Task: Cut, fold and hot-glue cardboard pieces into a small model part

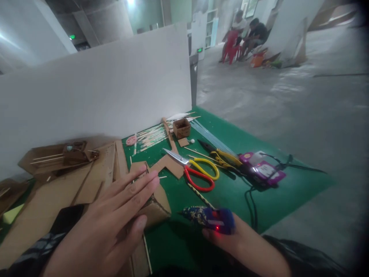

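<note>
"Cardboard (160,204) under left hand (115,215), over green table (302,188), yes?"

"Yes. Left fingers (144,186) nearly flat, slightly apart. Right hand (248,242) closed around glue gun (209,219); cannot tell exact place of its fingers."

"Any danger?"

"Maybe burnt left fingers, because of gun tip (181,212) so near and, by red light (217,227), perhaps hot. Also maybe bent cardboard, from pressing too strongly."

Left hand (118,211) spread over folded cardboard (160,204) — right hand (238,238) grips blue glue gun (209,220), red light (217,227) lit; scissors (185,161) beyond, pliers (208,146) farther right.
</note>
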